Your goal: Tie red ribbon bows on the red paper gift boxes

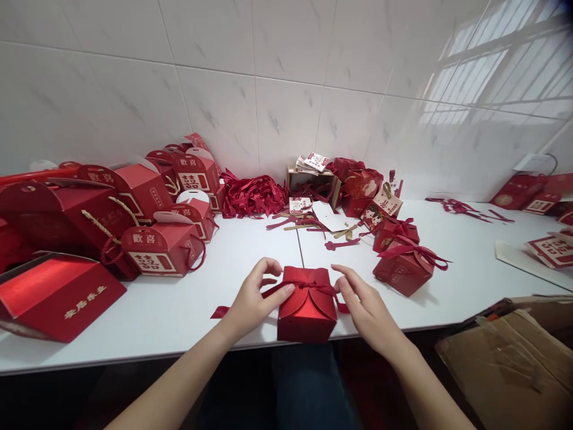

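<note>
A small red box (307, 322) with curved top flaps sits at the table's front edge. A dark red ribbon (313, 286) crosses its top, knotted near the middle, with one tail lying out to the left. My left hand (259, 295) is at the box's left side, its thumb resting on the ribbon over the top and its fingers curved apart behind. On the right side my right hand (360, 298) has its fingers spread, the tips near the ribbon at the box's right edge. Another ribbon-tied red box (403, 269) stands to the right.
Many red gift boxes (156, 245) crowd the left. Against the tiled wall lie a ribbon pile (253, 194), cards (313, 161) and more boxes. Loose ribbons (463, 208) are at the back right. A cardboard carton (505, 358) stands below the table's right front edge.
</note>
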Demonstrator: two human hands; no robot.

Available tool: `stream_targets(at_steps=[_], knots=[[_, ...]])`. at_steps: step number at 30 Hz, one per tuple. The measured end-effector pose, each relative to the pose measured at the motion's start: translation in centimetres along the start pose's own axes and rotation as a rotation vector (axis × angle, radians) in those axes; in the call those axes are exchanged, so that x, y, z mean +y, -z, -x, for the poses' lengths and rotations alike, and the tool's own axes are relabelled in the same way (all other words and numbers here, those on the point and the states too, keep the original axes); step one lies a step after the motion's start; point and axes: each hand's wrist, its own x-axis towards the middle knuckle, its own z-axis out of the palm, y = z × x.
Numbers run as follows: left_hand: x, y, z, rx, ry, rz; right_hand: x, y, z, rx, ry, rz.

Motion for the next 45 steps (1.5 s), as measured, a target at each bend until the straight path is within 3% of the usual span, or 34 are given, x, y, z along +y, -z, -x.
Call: stream_targets(at_steps=[8,13,17,20,22,24,28,30,32,34,38,41,45], knots=[[0.4,-1.3,-0.1,0.018,0.042,0.026,-1.6,-0.2,0.0,-0.173,0.130,0.078],[0.3,-1.4,-0.2,0.013,0.064,0.014,-2.0,-0.5,-0.1,-0.162,0.115,0.104],[0.0,-0.7,-0.1,0.023,0.088,-0.056,-1.2,0.0,0.0,-0.149,0.042,-0.060],[0.2,0.9,-0.3,-0.004,0.117,-0.120,-0.5,1.0,0.0,-0.161,0.141,-0.117],[0.7,2.4,-0.8,-0.103,0.173,-0.216,-0.3,1.8,0.0,-0.189,0.253,-0.016],[1.3,4.0,-1.8,-0.292,0.272,-0.330,-0.2,2.1,0.1,-0.173,0.330,0.143],[2.7,6.2,-3.6,-0.814,0.353,-0.275,-0.6,1.6,0.5,0.047,0.416,0.404],[3.7,6.0,-3.8,-0.905,0.307,-0.137,-0.9,1.0,0.6,0.171,0.475,0.429],[4.9,5.0,-3.4,-0.800,0.240,-0.042,-1.3,0.5,0.6,0.268,0.532,0.392],[5.8,3.5,-2.5,-0.595,0.153,-0.018,-1.8,0.1,0.5,0.327,0.562,0.320],[5.9,0.5,-0.6,-0.266,-0.025,-0.144,-2.6,-0.8,0.3,0.302,0.494,0.085],[5.0,-0.9,0.4,-0.134,-0.154,-0.332,-3.3,-1.6,0.3,0.193,0.382,-0.089],[4.2,-1.7,1.1,-0.094,-0.275,-0.540,-3.9,-2.1,0.4,0.125,0.230,-0.224]])
